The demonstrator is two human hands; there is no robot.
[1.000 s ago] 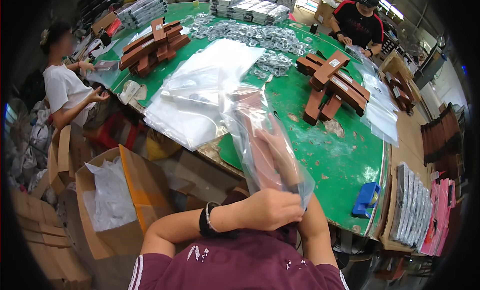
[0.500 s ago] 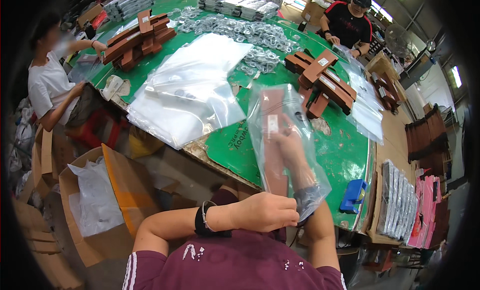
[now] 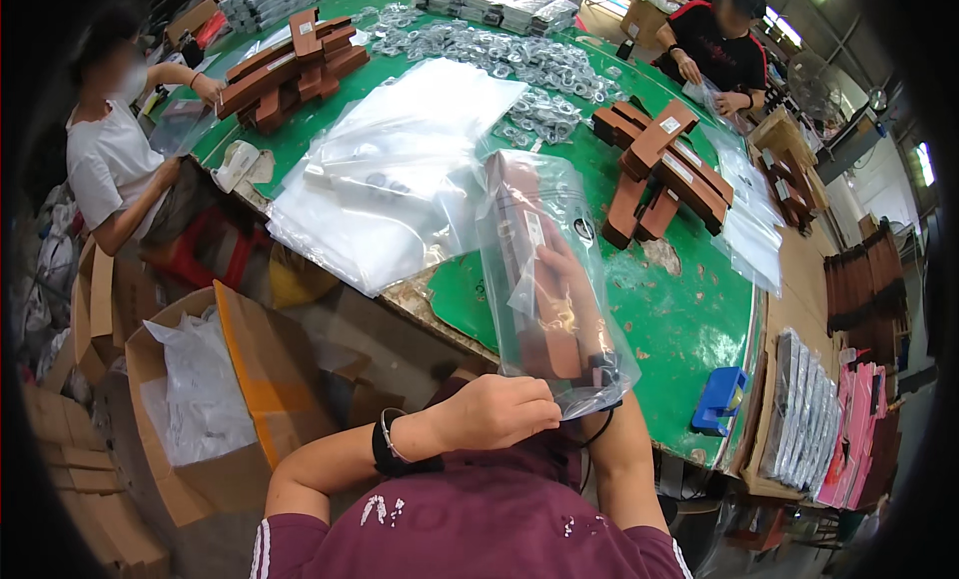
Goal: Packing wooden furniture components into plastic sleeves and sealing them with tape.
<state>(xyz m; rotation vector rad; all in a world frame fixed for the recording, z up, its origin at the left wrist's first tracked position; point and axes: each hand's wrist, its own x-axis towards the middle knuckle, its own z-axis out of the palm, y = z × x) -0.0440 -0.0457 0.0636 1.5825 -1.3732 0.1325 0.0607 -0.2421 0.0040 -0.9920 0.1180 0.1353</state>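
My right hand (image 3: 567,281) is inside a clear plastic bag (image 3: 491,241), closed on a long, flat brown piece (image 3: 548,345) with a white label. The piece lies within the bag, its near end close to the bag's mouth. My left hand (image 3: 504,411) is closed at the bag's near edge, pinching the film beside my right wrist. To the left of the bag, a stack of clear plastic bags (image 3: 400,149) lies on the green table (image 3: 664,324). Similar brown pieces (image 3: 659,174) are piled crosswise to the right.
Many small metal rings (image 3: 499,59) cover the table's far middle. Another brown pile (image 3: 290,69) lies near a person in white (image 3: 110,164) at left. A person in black (image 3: 714,44) works at far right. A blue tape dispenser (image 3: 717,401) stands right; an open carton (image 3: 190,479) stands lower left.
The brown piece has gone from upright in view to slightly tilted, and sits inside the bag with its near end lower left. My left hand has shifted slightly left. The view has turned a little.
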